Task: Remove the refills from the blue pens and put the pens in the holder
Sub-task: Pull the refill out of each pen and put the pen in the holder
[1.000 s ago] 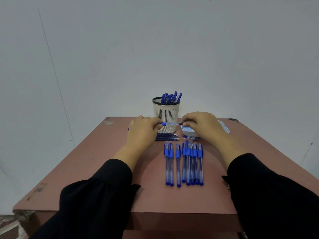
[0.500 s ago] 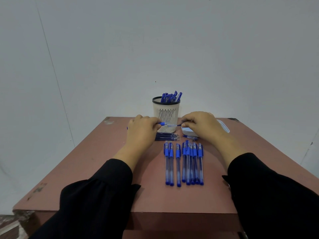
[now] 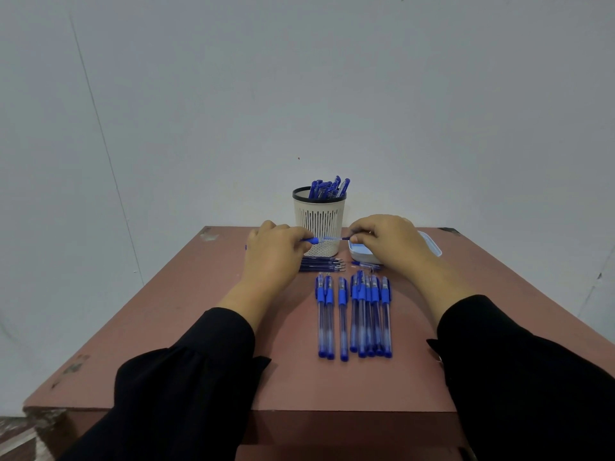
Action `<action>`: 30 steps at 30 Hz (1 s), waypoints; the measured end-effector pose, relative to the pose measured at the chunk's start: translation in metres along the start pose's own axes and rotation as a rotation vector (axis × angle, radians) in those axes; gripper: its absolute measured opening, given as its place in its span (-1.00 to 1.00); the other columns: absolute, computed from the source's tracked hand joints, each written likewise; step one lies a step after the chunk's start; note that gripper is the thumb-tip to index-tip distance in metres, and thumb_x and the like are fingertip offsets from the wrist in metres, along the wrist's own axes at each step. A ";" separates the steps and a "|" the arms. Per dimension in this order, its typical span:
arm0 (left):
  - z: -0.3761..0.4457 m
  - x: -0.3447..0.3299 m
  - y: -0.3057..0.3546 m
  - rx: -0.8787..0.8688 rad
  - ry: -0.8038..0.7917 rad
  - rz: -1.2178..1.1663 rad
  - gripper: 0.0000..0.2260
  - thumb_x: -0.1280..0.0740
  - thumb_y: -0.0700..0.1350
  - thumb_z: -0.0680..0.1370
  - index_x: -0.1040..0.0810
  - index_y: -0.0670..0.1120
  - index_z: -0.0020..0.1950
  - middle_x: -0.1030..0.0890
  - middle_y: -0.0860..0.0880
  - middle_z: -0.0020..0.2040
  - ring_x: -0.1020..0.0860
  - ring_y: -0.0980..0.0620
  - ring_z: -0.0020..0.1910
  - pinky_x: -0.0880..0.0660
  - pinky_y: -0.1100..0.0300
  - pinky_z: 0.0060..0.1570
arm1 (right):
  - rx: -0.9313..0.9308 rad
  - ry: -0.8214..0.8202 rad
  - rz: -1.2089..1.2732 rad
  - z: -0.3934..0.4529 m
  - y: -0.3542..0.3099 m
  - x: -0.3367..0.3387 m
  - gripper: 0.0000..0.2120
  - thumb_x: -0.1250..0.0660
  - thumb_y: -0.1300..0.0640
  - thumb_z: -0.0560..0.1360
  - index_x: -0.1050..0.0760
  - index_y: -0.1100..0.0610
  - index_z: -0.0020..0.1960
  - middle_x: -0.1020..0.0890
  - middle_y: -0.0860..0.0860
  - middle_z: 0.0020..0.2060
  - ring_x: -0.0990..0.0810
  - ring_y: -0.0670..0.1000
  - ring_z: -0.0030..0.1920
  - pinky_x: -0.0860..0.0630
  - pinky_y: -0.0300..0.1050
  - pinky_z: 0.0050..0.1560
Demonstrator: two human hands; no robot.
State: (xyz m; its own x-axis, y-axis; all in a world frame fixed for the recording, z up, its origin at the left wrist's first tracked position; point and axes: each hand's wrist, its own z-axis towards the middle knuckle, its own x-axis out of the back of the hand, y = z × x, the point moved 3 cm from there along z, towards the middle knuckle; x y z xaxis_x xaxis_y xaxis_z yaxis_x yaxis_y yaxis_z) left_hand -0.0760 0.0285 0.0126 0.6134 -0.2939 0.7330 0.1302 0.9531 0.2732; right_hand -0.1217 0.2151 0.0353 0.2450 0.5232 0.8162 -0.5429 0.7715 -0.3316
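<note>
Both our hands hold one blue pen (image 3: 321, 240) level before the holder (image 3: 318, 221): left hand (image 3: 274, 252) grips its barrel, right hand (image 3: 391, 242) pinches its tip.

Item count, as visible:

- Reddish-brown tabletop (image 3: 186, 327): one.
- White slotted plastic pen holder with a black rim (image 3: 318, 221): one, at the far centre. It contains a cluster of blue-capped pens (image 3: 329, 188); the exact number cannot be determined.
- Capped blue pens with clear barrels, lying in a near row (image 3: 354, 317): eight, comprising two at the left, one single, and five bunched at the right.
- Loose dark blue refills (image 3: 321, 263), far of the row: about four; overlap prevents an exact count.
- Blue pen held across both hands (image 3: 327, 240): one.
- Small white-and-blue shallow tray (image 3: 362, 252): one, at the far right.
- Hands: two, left hand (image 3: 276, 251) and right hand (image 3: 392, 242).
</note>
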 end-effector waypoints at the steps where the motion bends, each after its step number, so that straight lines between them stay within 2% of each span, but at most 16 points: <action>1: 0.000 0.000 0.000 -0.001 0.005 -0.004 -0.78 -0.21 0.02 0.60 -0.58 0.13 0.18 -0.62 0.05 -0.05 -0.39 0.01 0.03 -0.21 0.12 0.02 | -0.004 -0.001 -0.002 0.000 0.000 0.000 -0.82 -0.27 0.09 0.56 -0.63 0.00 0.06 -0.66 -0.10 0.03 -0.56 -0.04 0.09 -0.38 0.03 0.24; 9: 0.000 0.000 0.000 0.000 -0.004 -0.008 -0.78 -0.20 0.02 0.60 -0.58 0.12 0.18 -0.63 0.04 -0.05 -0.39 0.00 0.02 -0.22 0.12 0.00 | -0.008 -0.010 0.010 0.000 0.001 0.000 -0.83 -0.28 0.10 0.56 -0.64 0.00 0.05 -0.67 -0.09 0.03 -0.56 -0.03 0.10 -0.38 0.05 0.25; 17: 0.001 -0.002 -0.001 -0.002 -0.014 -0.022 -0.77 -0.17 0.02 0.62 -0.58 0.10 0.18 -0.64 0.06 -0.02 -0.31 0.06 -0.08 -0.25 0.12 -0.02 | 0.013 -0.020 0.005 0.000 0.001 0.000 -0.84 -0.30 0.09 0.55 -0.64 -0.02 0.04 -0.67 -0.11 0.02 -0.56 -0.05 0.10 -0.34 0.05 0.28; 21: 0.000 -0.004 0.001 -0.032 -0.036 -0.026 -0.77 -0.16 0.02 0.62 -0.57 0.11 0.18 -0.64 0.09 0.02 -0.37 0.02 -0.02 -0.25 0.11 0.00 | 0.039 -0.033 -0.035 0.000 -0.003 -0.004 -0.84 -0.29 0.08 0.56 -0.63 -0.03 0.05 -0.67 -0.11 0.03 -0.56 -0.04 0.10 -0.34 0.07 0.27; 30: 0.000 -0.004 -0.001 -0.019 -0.025 -0.019 -0.77 -0.15 0.01 0.63 -0.57 0.12 0.17 -0.64 0.08 0.01 -0.35 0.03 -0.03 -0.22 0.11 0.00 | 0.007 -0.003 -0.021 0.000 0.001 0.000 -0.82 -0.26 0.11 0.57 -0.63 0.00 0.05 -0.67 -0.11 0.01 -0.57 -0.04 0.08 -0.37 0.06 0.24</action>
State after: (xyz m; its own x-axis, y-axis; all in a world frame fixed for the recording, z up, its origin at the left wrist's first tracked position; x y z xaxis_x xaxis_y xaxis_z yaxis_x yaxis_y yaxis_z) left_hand -0.0784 0.0289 0.0099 0.5914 -0.3135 0.7430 0.1569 0.9485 0.2753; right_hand -0.1221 0.2161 0.0353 0.2536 0.5059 0.8245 -0.5434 0.7796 -0.3113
